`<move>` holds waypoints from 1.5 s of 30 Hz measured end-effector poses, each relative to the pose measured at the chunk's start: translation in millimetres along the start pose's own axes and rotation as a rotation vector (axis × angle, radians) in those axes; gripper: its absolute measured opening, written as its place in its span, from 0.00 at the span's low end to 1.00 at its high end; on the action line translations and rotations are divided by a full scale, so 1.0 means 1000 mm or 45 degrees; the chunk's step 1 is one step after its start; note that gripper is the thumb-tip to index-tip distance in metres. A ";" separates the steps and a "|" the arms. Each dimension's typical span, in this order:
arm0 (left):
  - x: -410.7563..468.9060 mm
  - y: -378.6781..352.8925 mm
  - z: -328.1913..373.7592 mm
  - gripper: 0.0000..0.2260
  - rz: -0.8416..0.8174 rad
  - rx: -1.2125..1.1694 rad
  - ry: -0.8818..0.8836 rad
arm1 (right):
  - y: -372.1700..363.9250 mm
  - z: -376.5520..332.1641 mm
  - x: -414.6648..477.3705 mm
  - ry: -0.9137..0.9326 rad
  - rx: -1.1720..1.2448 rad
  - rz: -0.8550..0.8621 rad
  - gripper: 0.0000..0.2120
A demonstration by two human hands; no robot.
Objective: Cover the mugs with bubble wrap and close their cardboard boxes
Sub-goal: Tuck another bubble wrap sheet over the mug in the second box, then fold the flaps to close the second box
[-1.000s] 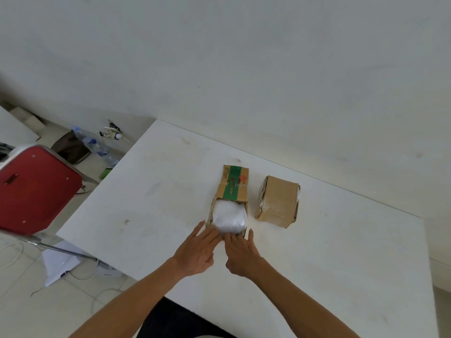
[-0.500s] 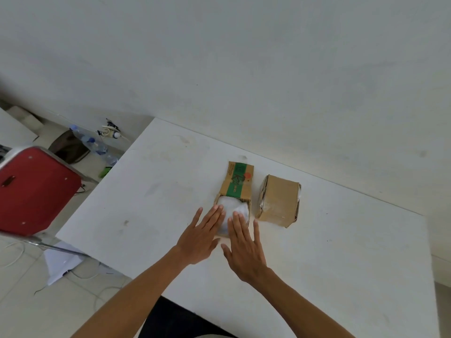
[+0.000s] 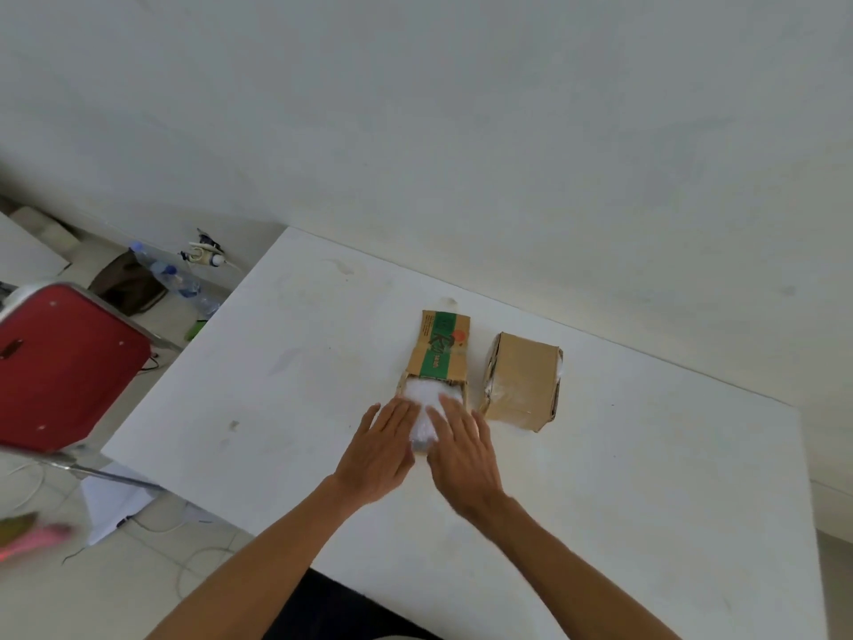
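An open cardboard box with a green band on its raised far flap stands mid-table. White bubble wrap fills its top, and no mug shows beneath it. My left hand and my right hand lie flat side by side on the near part of the wrap, fingers spread and pointing away from me. Just to the right stands a plain brown cardboard box, closed, with wrap showing at its side seams.
The boxes rest on a white table set against a white wall. Left of the table are a red chair, water bottles on the floor, loose cables and papers.
Both hands slid forward from the box's near edge onto the bubble wrap and flattened out, fingers spread. The boxes have not moved.
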State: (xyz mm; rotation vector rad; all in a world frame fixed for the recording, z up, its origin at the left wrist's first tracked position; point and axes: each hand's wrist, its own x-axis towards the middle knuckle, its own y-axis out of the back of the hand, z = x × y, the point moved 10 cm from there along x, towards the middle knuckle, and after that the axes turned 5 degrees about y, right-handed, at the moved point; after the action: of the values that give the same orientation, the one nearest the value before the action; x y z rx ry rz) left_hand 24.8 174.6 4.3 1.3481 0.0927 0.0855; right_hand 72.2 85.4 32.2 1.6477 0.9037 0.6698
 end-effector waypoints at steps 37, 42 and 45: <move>-0.009 -0.001 -0.003 0.34 -0.002 -0.293 0.247 | -0.028 0.031 -0.006 0.045 0.063 -0.304 0.34; 0.006 0.001 -0.065 0.36 -0.092 -1.131 0.906 | -0.001 0.051 0.010 -0.311 0.647 -0.033 0.30; 0.026 0.006 -0.065 0.36 -0.247 -1.209 0.878 | 0.001 0.051 0.020 -0.380 0.680 -0.048 0.27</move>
State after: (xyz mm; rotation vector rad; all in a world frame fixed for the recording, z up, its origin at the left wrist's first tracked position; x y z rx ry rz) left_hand 43.4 242.4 -4.4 0.3116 0.6756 0.3771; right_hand 124.4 74.8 19.9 2.1253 0.9380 0.1443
